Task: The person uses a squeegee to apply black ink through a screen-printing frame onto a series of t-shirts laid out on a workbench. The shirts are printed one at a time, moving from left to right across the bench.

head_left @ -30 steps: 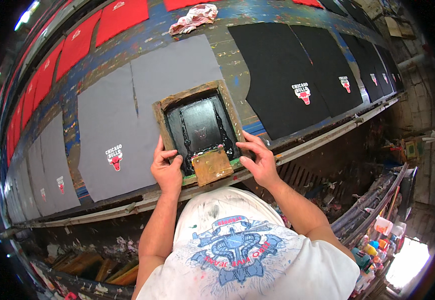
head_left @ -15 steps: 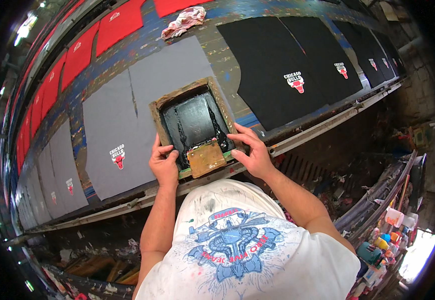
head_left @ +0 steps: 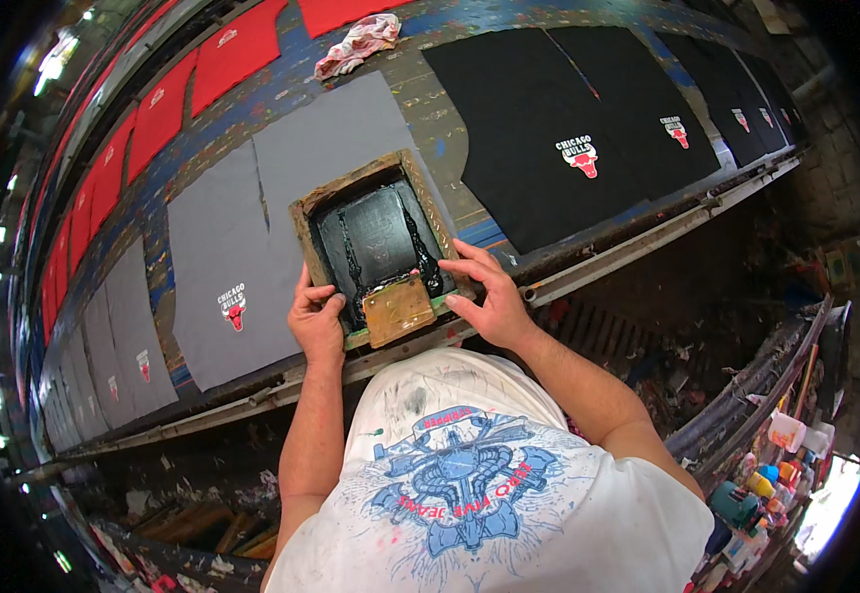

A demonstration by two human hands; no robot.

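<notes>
A worn wooden screen frame (head_left: 308,227) with black ink (head_left: 375,237) inside lies over the near edge of a grey fabric panel (head_left: 217,237) printed with a white and red emblem. A small tan board (head_left: 398,312) rests across the frame's near end. My left hand (head_left: 316,321) grips the left near corner, fingers curled. My right hand (head_left: 484,296) holds the right near corner, thumb and fingers bent around it.
Along the long paint-stained table (head_left: 459,168) lie printed black panels (head_left: 509,109), more grey panels (head_left: 128,316) and red panels (head_left: 158,133), with a crumpled rag (head_left: 359,47). A metal rail (head_left: 667,217) edges it. Paint containers (head_left: 766,484) stand at lower right.
The view has shifted slightly, moving the table and frame a little in the picture. Both hands stay on the frame's near corners, with no clear movement of it against the fabric.
</notes>
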